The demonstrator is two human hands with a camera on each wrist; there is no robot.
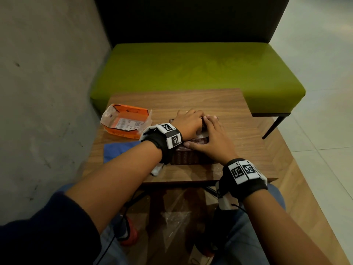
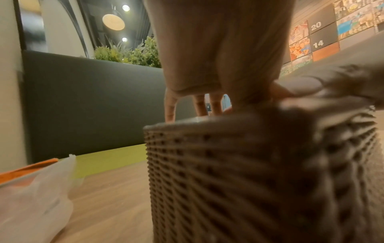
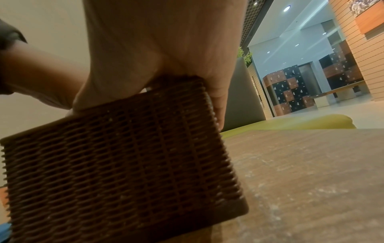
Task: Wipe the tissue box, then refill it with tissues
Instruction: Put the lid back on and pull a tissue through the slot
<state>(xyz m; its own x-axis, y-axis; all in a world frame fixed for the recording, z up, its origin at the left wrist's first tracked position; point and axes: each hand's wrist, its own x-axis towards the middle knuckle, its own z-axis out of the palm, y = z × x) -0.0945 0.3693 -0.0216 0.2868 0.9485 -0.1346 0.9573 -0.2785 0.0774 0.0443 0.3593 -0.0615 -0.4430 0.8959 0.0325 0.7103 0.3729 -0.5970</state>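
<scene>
Tissue box (image 1: pixel 188 155) top hidden under both hands, blue cloth (image 1: pixel 118 151) partly behind left forearm, box blurred in left wrist view

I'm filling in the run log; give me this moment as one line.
stage: refilling | left hand: on top of tissue box | right hand: pressing box top | cloth: on table | wrapper: left of box
</scene>
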